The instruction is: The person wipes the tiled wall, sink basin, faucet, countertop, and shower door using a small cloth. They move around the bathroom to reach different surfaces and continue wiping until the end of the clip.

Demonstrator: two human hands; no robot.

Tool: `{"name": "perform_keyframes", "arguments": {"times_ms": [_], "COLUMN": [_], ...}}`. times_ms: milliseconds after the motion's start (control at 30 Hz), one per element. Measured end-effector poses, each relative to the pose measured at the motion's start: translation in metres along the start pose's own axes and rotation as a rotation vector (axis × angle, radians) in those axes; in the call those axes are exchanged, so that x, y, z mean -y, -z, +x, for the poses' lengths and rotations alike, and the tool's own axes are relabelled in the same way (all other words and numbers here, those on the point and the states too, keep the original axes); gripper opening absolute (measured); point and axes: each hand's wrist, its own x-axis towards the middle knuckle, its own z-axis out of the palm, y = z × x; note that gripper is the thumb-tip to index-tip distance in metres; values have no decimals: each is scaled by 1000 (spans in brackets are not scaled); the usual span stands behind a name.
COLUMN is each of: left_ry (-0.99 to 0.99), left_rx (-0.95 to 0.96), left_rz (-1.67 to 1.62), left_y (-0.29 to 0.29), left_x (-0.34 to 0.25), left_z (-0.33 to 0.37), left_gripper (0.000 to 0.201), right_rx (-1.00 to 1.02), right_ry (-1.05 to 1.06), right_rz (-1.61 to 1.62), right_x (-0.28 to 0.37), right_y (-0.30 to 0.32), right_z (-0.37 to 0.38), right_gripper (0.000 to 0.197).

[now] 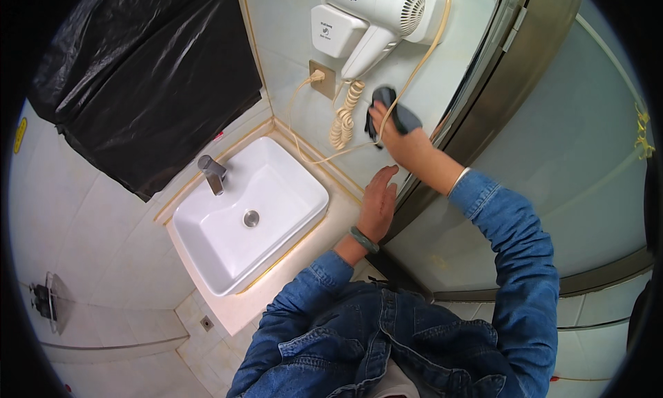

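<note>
My right hand [400, 139] presses a dark grey cloth [407, 120] against the tiled wall, its fingers closed on it. Beside it, a cream cord [416, 73] loops down from the white hair dryer [376, 42] and crosses in front of the cloth. The dryer hangs on its wall holder above my hand. A coiled part of the cord [342, 125] dangles just left of the cloth. My left hand [378, 205], with a green bangle at the wrist, is lower down near the wall and the counter corner. Its fingers are stretched out and it holds nothing.
A white basin [276, 211] with a metal faucet [213, 175] stands on a pale counter [231, 314] to the left. Black plastic sheeting [159, 73] covers part of the wall behind it. A plug sits in a socket [322, 78]. A metal-framed frosted glass door [587, 156] stands at the right.
</note>
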Motion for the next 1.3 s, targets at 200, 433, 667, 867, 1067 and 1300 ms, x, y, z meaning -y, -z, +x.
{"name": "perform_keyframes", "arguments": {"times_ms": [200, 433, 667, 867, 1067, 1300], "left_ry": [39, 73, 248, 302, 366, 359], "left_rx": [-33, 7, -79, -129, -116, -123], "left_rz": [13, 33, 32, 40, 49, 47], "left_y": [9, -1, -11, -3, 5, 6], "left_x": [6, 10, 36, 54, 48, 51], "left_z": [-6, -9, -25, -35, -37, -45], "left_gripper": [34, 34, 30, 31, 31, 29], "right_rx": [203, 121, 243, 244, 47, 154], "right_ry": [52, -107, -11, 16, -137, 65], "right_rz": [223, 224, 415, 369, 418, 449], "right_x": [35, -4, 96, 92, 57, 159], "right_y": [1, 9, -13, -9, -25, -58], "right_z": [-26, -19, -47, -51, -52, -75], "right_gripper": [50, 55, 56, 51, 40, 25]}}
